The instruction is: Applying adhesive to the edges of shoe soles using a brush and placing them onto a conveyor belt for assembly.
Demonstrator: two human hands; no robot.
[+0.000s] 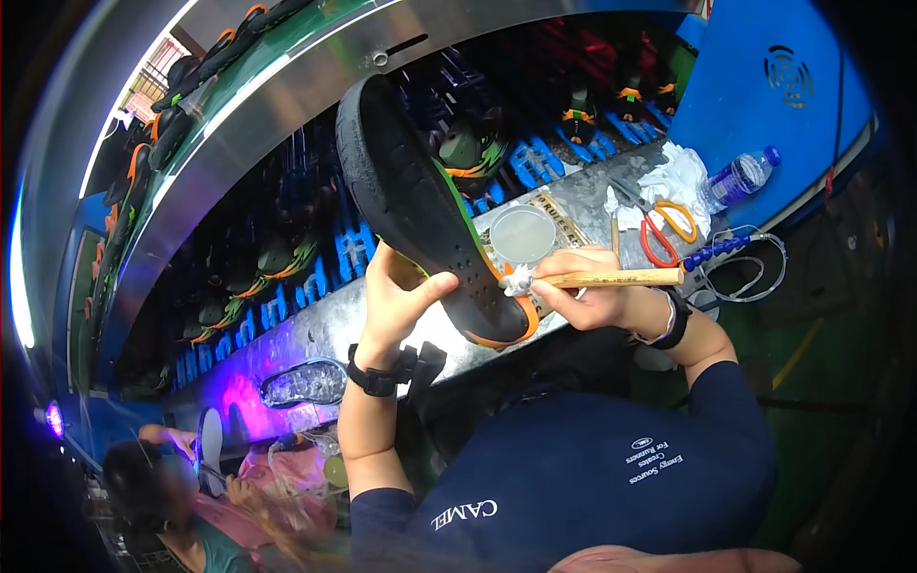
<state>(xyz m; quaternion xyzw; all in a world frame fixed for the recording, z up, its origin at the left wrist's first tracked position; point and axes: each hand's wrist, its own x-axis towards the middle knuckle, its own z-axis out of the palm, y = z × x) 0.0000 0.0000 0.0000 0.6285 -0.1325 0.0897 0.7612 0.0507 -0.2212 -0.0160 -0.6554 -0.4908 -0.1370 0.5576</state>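
Left hand (396,298): thumb on the near face of a dark shoe (411,186), other fingers behind, clasping it. Shoe tilted up between both hands' fingers, orange-edged end lowest. Round pale dish (522,235) on metal bench (578,183), just beyond right fingers. Right hand (594,294): fingers pinch wooden-handled tool (642,278), whitish tip at shoe's orange edge. Rightward of those fingers, scissors (651,207); farther off, bottle (740,179).
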